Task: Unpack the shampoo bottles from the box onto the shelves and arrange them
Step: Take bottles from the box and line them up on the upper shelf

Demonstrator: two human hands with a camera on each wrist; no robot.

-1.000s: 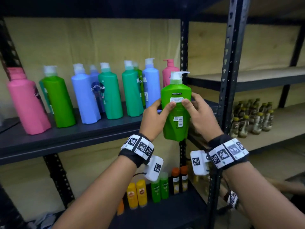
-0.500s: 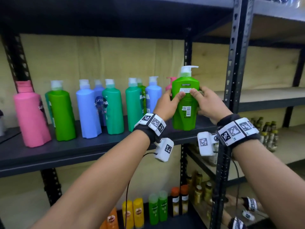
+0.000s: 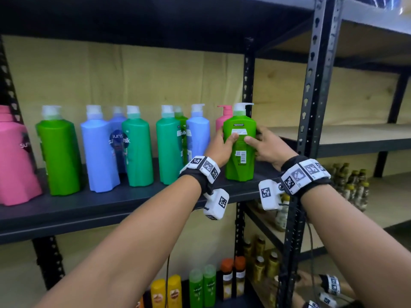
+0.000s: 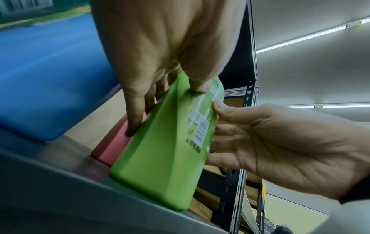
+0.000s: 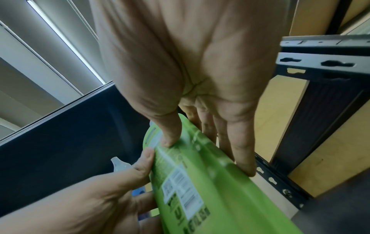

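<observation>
A light green pump bottle [image 3: 239, 147] stands upright on the dark shelf [image 3: 111, 203], at the right end of a row, its back label toward me. My left hand [image 3: 222, 144] grips its left side with the thumb on the label. My right hand [image 3: 263, 145] grips its right side, thumb on the label too. In the left wrist view the green bottle [image 4: 166, 142] rests its base on the shelf with a pink bottle [image 4: 114, 145] just behind it. The right wrist view shows both thumbs on the green bottle [image 5: 200, 182].
Several pink, green and blue bottles [image 3: 138, 147] line the same shelf to the left. A black upright post [image 3: 311, 96] stands just right of my right hand. Small bottles [image 3: 200, 285] fill the lower shelf, and brown ones [image 3: 353, 185] the neighbouring rack.
Both hands carried the green bottle up from in front of the shelf edge and set it on the shelf, right of the blue bottle and in front of the pink one.
</observation>
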